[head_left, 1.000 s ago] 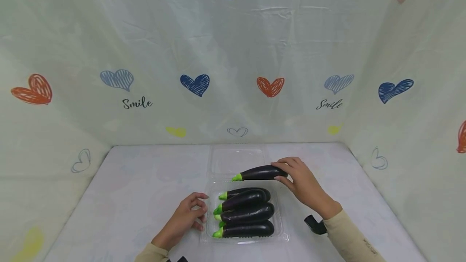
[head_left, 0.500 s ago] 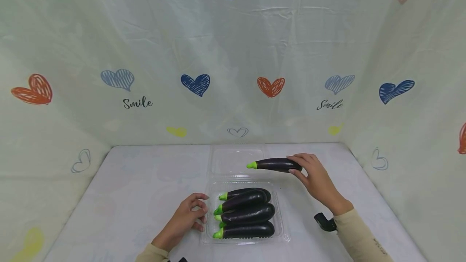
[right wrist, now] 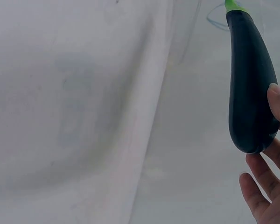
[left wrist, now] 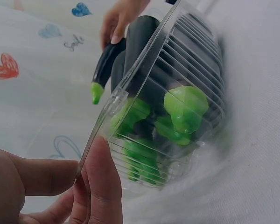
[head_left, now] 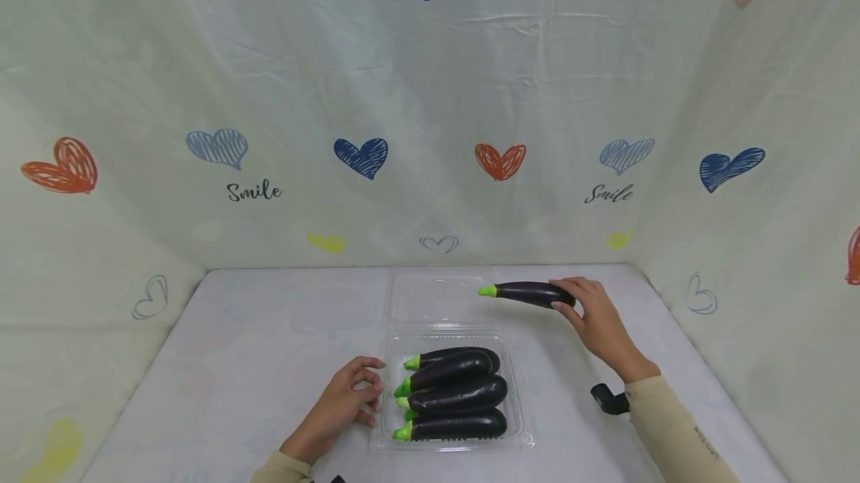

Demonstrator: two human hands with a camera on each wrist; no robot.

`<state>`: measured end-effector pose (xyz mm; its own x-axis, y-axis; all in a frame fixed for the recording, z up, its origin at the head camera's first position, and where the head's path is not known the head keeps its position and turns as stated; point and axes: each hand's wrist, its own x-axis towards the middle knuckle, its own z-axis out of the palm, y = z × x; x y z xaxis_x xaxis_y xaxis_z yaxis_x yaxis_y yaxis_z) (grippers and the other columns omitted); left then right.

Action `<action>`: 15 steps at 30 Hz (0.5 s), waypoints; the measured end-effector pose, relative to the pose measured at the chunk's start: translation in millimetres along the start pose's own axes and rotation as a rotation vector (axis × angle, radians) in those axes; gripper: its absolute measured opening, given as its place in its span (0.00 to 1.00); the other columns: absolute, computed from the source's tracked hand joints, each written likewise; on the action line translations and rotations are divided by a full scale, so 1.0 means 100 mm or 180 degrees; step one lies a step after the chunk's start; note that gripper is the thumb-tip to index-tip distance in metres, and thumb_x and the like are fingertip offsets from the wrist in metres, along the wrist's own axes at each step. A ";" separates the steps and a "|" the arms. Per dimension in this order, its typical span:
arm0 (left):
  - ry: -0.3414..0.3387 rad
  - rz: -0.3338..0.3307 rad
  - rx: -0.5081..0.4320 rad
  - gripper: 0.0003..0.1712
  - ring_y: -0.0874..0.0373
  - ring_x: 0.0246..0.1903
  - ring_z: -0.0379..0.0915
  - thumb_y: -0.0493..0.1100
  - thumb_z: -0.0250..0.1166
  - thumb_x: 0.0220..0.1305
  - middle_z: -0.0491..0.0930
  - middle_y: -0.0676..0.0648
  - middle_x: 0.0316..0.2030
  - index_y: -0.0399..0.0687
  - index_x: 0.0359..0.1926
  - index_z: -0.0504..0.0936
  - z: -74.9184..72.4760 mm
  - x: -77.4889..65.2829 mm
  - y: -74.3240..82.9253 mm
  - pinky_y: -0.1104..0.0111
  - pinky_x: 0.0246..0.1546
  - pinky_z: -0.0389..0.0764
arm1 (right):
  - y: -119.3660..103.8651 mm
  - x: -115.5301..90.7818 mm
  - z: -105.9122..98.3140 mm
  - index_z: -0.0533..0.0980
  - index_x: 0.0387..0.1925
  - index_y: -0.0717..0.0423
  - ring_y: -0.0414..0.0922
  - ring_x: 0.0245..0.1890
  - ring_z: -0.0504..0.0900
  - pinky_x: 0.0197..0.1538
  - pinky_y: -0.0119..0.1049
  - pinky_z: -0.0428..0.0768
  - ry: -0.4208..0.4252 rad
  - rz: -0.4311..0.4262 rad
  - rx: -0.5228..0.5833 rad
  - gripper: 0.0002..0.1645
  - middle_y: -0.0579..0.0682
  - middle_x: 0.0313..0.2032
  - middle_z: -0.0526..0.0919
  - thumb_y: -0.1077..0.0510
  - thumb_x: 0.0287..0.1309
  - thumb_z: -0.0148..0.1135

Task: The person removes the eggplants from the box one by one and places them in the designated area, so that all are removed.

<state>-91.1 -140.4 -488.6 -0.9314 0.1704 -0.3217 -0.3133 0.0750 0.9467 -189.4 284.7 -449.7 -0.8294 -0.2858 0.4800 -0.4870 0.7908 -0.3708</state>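
On the pale curtain (head_left: 430, 80) the word "Smile" (head_left: 254, 191) is printed at the left, and the same word (head_left: 608, 193) can be read again at the right; the small dark marking on the right sleeve (head_left: 678, 431) cannot be made out. Around the lettering, three dark blue hearts (head_left: 360, 157) can be counted, the topmost cut off by the frame, along with two light blue hearts (head_left: 217, 148). One clear plastic container (head_left: 516, 401) is set on the white table (head_left: 235, 363), with its lid (head_left: 437, 300) laid back on the far side. In it four eggplants (head_left: 460, 423) are plainly seen, stacked with green caps to the left, and a further green tip (head_left: 410, 414) is shown between the two nearest. One more eggplant (head_left: 527, 293) is held above the table, beyond the container and to its right, green tip pointing left; its thick end is gripped between the thumb and fingers of the right hand (head_left: 598, 322). The left edge of the container is pinched between the thumb and fingers of the left hand (head_left: 343, 401). A black device (head_left: 610, 399) is worn at the right wrist.
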 end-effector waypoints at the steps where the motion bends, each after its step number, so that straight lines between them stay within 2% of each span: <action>1: -0.0001 0.0002 -0.0003 0.24 0.55 0.30 0.75 0.29 0.60 0.72 0.74 0.48 0.38 0.28 0.65 0.68 0.00 0.00 0.00 0.65 0.24 0.84 | 0.03 0.00 0.01 0.81 0.59 0.65 0.64 0.54 0.78 0.54 0.63 0.79 0.0001 0.0018 -0.0004 0.23 0.63 0.52 0.84 0.68 0.62 0.73; 9: 0.0004 0.0007 0.0004 0.23 0.56 0.30 0.75 0.29 0.60 0.72 0.74 0.48 0.38 0.28 0.65 0.68 0.00 -0.01 -0.01 0.66 0.24 0.84 | 0.23 0.00 0.06 0.80 0.59 0.68 0.67 0.54 0.77 0.55 0.65 0.77 -0.0038 0.0206 -0.0058 0.22 0.67 0.53 0.83 0.66 0.65 0.71; 15: -0.0008 0.0018 -0.0010 0.24 0.56 0.30 0.76 0.29 0.60 0.72 0.74 0.48 0.38 0.28 0.65 0.67 0.01 -0.01 0.00 0.65 0.25 0.85 | 0.35 0.02 0.09 0.79 0.61 0.68 0.68 0.56 0.76 0.56 0.66 0.76 -0.0200 0.0399 -0.0074 0.23 0.68 0.54 0.81 0.65 0.68 0.69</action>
<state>-90.4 -139.4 -488.7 -0.9327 0.1733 -0.3164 -0.3086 0.0708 0.9485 -210.5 306.6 -469.1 -0.8992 -0.2168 0.3802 -0.3728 0.8344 -0.4059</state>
